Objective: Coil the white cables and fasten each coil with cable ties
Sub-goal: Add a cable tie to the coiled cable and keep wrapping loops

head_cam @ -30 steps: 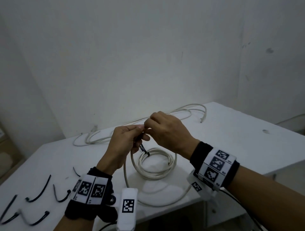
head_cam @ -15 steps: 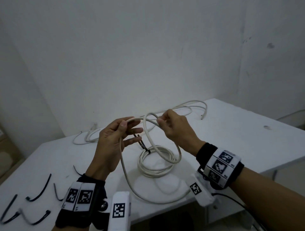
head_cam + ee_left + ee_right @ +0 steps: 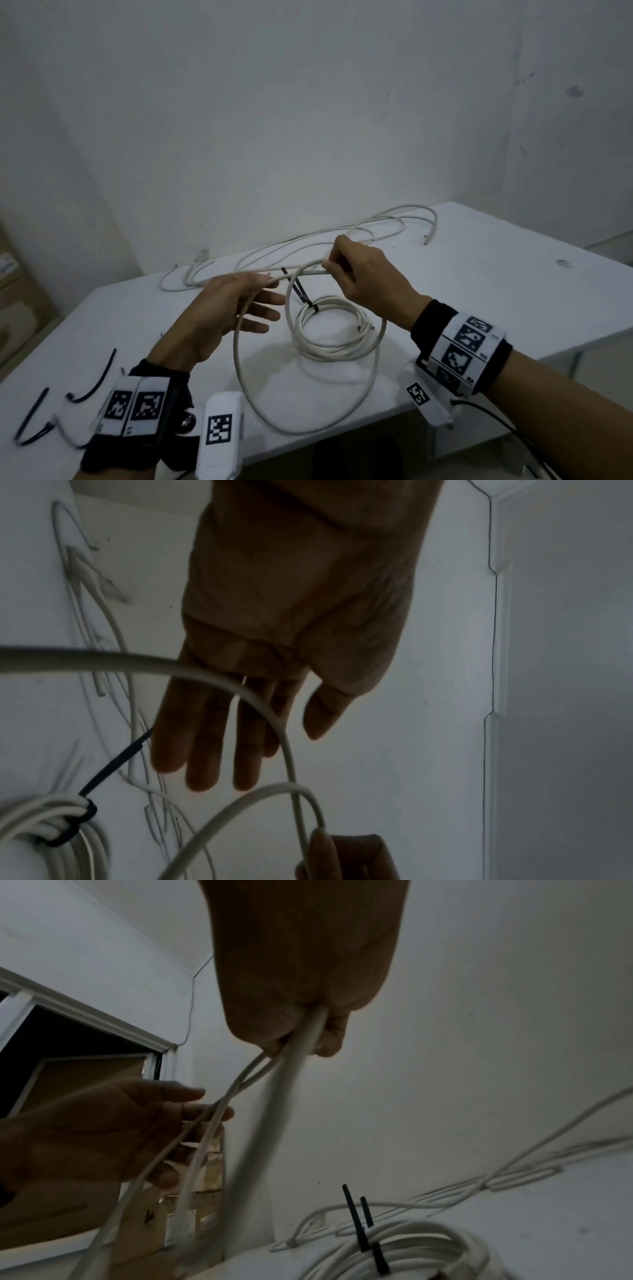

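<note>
A tied white coil (image 3: 337, 342) lies on the white table (image 3: 496, 281), its black cable tie (image 3: 298, 289) sticking up with the tail free. Above it my right hand (image 3: 333, 270) grips a loose white cable (image 3: 239, 359) that forms a loop and sags past the table's front edge. In the right wrist view the right hand (image 3: 301, 1039) is closed round the cable (image 3: 284, 1096). My left hand (image 3: 270, 301) is spread with straight fingers and the cable runs across them. The left wrist view shows the left hand (image 3: 240, 723) flat behind the cable (image 3: 274, 718), with the coil (image 3: 41, 821) and tie (image 3: 113, 767) below left.
More loose white cables (image 3: 308, 243) trail along the table's back edge by the wall. Several spare black cable ties (image 3: 92, 380) lie at the near left of the table. A cardboard box (image 3: 13, 298) stands on the floor at the left.
Both hands left the tie on the coil and took up a loose cable. The right hand drew it rightward into a loop, and the left hand's fingers have straightened.
</note>
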`<action>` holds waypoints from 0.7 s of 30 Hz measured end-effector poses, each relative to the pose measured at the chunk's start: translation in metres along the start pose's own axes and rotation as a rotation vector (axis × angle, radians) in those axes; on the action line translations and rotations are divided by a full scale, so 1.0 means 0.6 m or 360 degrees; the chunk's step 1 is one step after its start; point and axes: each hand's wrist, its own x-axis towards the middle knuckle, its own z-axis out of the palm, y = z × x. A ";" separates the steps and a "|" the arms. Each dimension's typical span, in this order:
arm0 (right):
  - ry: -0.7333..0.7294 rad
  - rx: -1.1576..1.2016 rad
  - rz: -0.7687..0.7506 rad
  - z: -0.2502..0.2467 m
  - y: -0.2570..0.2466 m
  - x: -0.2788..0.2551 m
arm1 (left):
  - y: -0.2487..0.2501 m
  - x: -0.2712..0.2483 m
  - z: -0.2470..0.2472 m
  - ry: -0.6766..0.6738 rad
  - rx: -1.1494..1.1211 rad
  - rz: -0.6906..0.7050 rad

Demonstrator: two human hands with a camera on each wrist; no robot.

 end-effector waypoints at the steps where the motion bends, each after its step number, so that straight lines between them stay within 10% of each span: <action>1: 0.0028 -0.0048 -0.0110 0.001 -0.001 0.003 | 0.005 0.001 -0.004 -0.0050 0.0081 -0.0042; 8: 0.0059 -0.0242 -0.0623 0.015 -0.018 0.038 | 0.080 0.037 0.010 -0.0332 0.0809 0.0384; 11: 0.0235 -0.0440 -0.0734 0.008 -0.019 0.046 | 0.087 0.043 0.018 -0.0662 0.0484 0.0171; 21: 0.0465 -0.0946 -0.0742 0.011 0.000 0.034 | 0.036 0.022 0.044 -0.0223 -0.0521 0.0026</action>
